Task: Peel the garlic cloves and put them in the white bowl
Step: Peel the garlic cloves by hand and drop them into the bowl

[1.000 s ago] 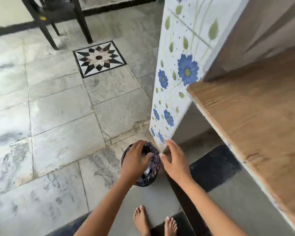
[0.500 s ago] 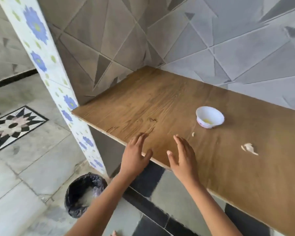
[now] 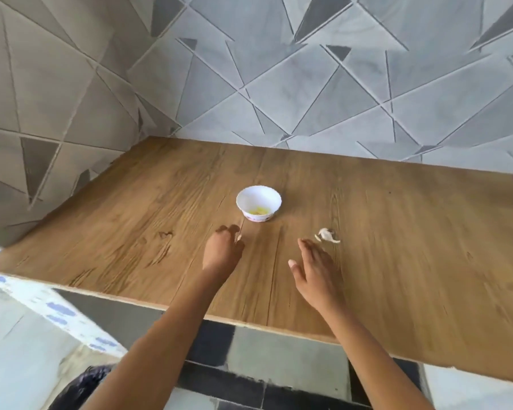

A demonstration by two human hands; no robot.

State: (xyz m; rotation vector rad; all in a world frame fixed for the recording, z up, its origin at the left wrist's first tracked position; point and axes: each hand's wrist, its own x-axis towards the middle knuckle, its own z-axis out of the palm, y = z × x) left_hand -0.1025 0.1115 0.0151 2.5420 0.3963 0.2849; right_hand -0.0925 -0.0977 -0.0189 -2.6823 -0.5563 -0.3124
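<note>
The white bowl (image 3: 258, 203) sits about mid-way across the wooden counter (image 3: 412, 261), with something yellowish in its bottom. Right of it and a little nearer, a garlic clove (image 3: 326, 234) lies on the wood with papery skin trailing off it. The right hand (image 3: 314, 267) is over the counter just near of that clove, fingers straight and spread, holding nothing. The left hand (image 3: 222, 251) is near of the bowl, fingers bent down toward the wood. A small pale scrap (image 3: 239, 238) shows at its fingertips, but through the blur I cannot tell whether they pinch it. A black-lined bin (image 3: 80, 389) stands on the floor, near left.
</note>
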